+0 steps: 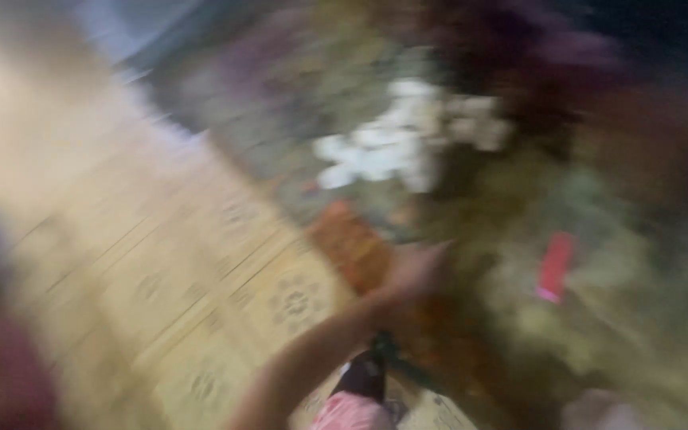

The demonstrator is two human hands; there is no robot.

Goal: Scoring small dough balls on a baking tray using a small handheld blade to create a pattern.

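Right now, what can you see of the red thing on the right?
The red thing is a small, flat-looking oblong, bright red with a paler pinkish lower end, tilted slightly off upright. It lies among a blurred greenish-brown heap, right of the outstretched hand, which is apart from it. Motion blur hides its material, any parts, and exactly what touches it.
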